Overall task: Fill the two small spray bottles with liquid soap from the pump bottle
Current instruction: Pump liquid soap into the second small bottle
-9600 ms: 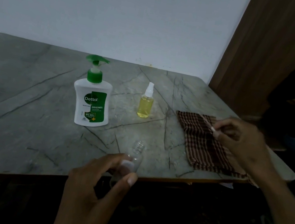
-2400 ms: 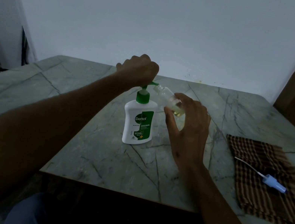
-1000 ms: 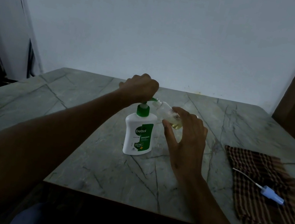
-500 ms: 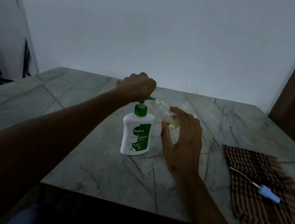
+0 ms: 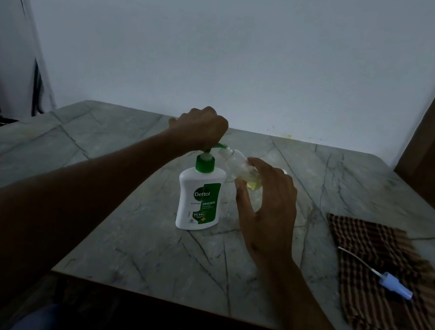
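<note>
Pumping step from where I sit, using the Dettol pump bottle (image 5: 198, 200) as my anchor on the marble table (image 5: 117, 234). Left hand (image 5: 200, 130) sits fisted on top of its green pump head, looks like it's pressing down. Just right of the nozzle, right hand (image 5: 266, 211) pinches the small clear spray bottle (image 5: 241, 169), tilted with its mouth at the spout, bit of yellowish soap pooled inside. Far right of the Dettol, the blue spray cap (image 5: 395, 288) lies on a checked cloth (image 5: 387, 247). I'd guess more pumps come next, keeping the mouth right under the spout, then screwing that cap on.
</note>
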